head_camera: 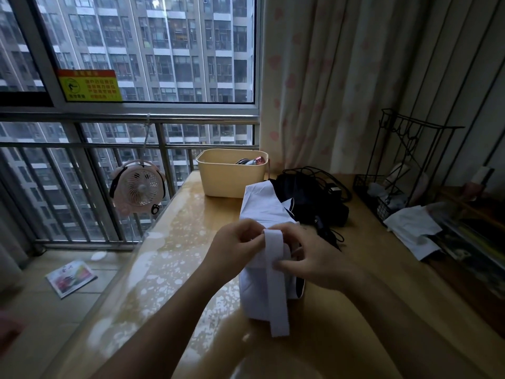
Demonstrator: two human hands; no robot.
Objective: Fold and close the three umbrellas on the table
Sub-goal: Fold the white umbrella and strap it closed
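Note:
A pale lilac-white umbrella [261, 203] lies folded on the wooden table [191, 242], running away from me. Its wide closing strap [276, 283] hangs down over the bundle. My left hand [235, 247] pinches the strap's upper end. My right hand [314, 258] grips the umbrella's side, its thumb pressed on the strap. Behind it lies a black umbrella [308, 201], collapsed, with its cord trailing toward me. A third umbrella is not clearly visible.
A cream plastic basket [232, 173] stands at the table's back edge. Black cables [328, 176] and a wire rack [396, 170] sit at the right, with white cloth [412, 228] beside them. A small pink fan [139, 187] hangs on the window railing left.

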